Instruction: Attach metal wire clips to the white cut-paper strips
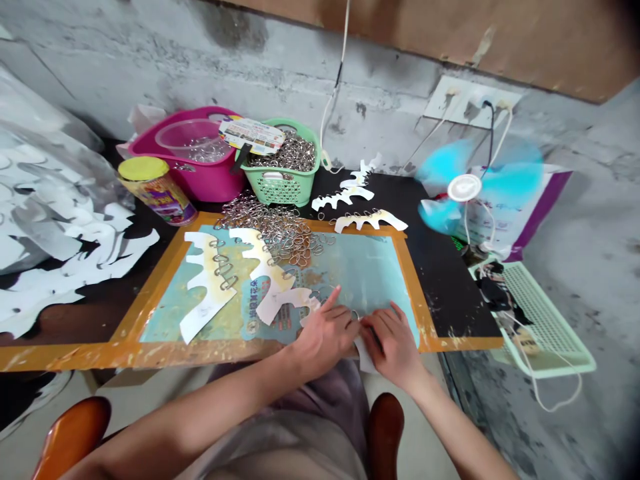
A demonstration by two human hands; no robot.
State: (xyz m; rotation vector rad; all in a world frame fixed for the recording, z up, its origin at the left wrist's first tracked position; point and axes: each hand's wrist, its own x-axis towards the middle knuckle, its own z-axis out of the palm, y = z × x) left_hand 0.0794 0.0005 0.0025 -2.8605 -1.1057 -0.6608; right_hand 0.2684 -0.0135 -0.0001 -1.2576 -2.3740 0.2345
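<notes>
At the far left, a heap of white die-cut card strips (65, 233) slumps beside the table (445, 287); behind it stands a can with a yellow lid (156, 190), and next to that a magenta plastic tub (197, 180) holds a clear plastic bowl (185, 141) with metal rings inside; a printed card (251, 135) lies propped across the tub's edge and a green plastic basket (283, 167) packed with more rings. On the table, a printed mat with orange tape edging (150, 313) carries a spill of loose metal rings (270, 230) and two white card pieces (207, 287) with rings threaded along them, the left one lying apart from the other (265, 280). The left hand (325, 337) rests low on the mat with its index finger raised and pointing forward; the right hand (393, 347) sits just beside it, so the two are close together over a white card strip (366, 355) that sticks out beneath them near the mat's front edge; I cannot tell whether either hand clamps it. A small ring (354, 315) shows by the left hand's fingertips. Further right, white ringed cards (367, 220) lie on the black tabletop; a blue fan (480, 187) spins before a wall socket panel (465, 100), and a pale green plastic tray (543, 320) sits lower down.
</notes>
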